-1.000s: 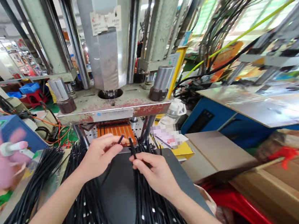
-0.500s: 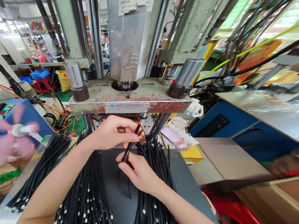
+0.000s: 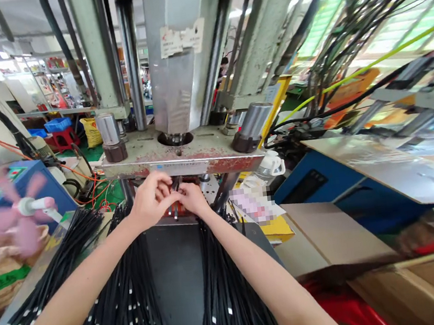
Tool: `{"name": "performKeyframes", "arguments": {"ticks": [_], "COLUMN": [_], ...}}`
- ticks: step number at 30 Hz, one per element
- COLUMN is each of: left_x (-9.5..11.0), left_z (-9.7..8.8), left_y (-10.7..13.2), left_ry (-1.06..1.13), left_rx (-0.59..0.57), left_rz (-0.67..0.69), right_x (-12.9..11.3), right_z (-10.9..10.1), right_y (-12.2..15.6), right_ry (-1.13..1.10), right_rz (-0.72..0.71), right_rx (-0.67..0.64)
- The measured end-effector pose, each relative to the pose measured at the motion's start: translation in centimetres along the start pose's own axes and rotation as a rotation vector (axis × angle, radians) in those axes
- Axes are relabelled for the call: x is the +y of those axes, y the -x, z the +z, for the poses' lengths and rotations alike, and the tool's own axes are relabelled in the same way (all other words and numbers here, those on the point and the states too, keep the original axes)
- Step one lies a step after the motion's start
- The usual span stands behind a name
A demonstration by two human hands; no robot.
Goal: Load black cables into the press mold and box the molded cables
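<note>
Just under the front edge of the press plate (image 3: 146,166), my left hand (image 3: 152,199) and my right hand (image 3: 193,198) meet fingertip to fingertip. Both are closed in a pinch on a few short lengths of black cable (image 3: 176,210), whose shiny ends hang below the fingers. The fingers partly hide the cables and the orange-red part behind them. A bundle of black cables (image 3: 226,282) with pale tips lies below my right forearm. Another cable bundle (image 3: 132,294) lies on the left of the dark work surface (image 3: 176,283), partly under my left forearm.
A third cable bundle (image 3: 61,260) lies further left, near a spinning pink fan (image 3: 27,207). Steel columns (image 3: 227,185) flank the opening under the plate. At the right are a white jug (image 3: 272,163), a cardboard box (image 3: 328,228) and a blue cabinet (image 3: 302,178).
Both hands have moved forward and to the left with the cables, from above the work surface to the press opening. My right hand has come up beside the left. The camera view has tilted up slightly.
</note>
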State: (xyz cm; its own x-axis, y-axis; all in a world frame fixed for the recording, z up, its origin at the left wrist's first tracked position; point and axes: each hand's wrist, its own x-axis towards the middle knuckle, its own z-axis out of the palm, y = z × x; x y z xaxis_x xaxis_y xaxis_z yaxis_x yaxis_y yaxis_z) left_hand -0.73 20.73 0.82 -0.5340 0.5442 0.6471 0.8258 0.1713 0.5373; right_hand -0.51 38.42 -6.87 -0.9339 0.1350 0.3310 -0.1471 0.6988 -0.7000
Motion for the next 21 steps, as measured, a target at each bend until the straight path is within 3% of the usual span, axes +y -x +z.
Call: {"name": "performKeyframes", "arguments": {"ticks": [2,4,6,9,12,17,21], "left_x": [-2.9,-5.1,-6.2,-6.2,-5.8,-6.9,-8.8], "left_z": [0.9,1.6,1.9,2.0,2.1,3.3,4.5], "left_y": [1.8,3.6,4.9,5.7,4.8,0.5,-3.2], "left_ry": [-0.135,-0.275,-0.394,-0.526,-0.575,-0.597,-0.583], "left_rx": [-0.202,-0.447,-0.588,-0.645,-0.674,-0.757,-0.786], "left_rz": [-0.027,0.081,0.185,0.213,0.161,-0.011,-0.194], "right_x": [0.5,0.6,0.4,0.2,0.2,0.4,0.1], "right_z": [0.0,0.1,0.1,0.0,0.0,0.0,-0.1], "right_y": [-1.0,-1.2,-1.1,-1.1,-1.7,-1.7,-0.1], "right_ry": [-0.033,-0.050,-0.036,0.028,0.102,0.377,0.411], "right_rz": [0.019,0.023,0.021,-0.035,-0.055,0.102,0.113], "right_rx": [-0.038,-0.075,-0.097,-0.090,-0.100,0.023,-0.066]}}
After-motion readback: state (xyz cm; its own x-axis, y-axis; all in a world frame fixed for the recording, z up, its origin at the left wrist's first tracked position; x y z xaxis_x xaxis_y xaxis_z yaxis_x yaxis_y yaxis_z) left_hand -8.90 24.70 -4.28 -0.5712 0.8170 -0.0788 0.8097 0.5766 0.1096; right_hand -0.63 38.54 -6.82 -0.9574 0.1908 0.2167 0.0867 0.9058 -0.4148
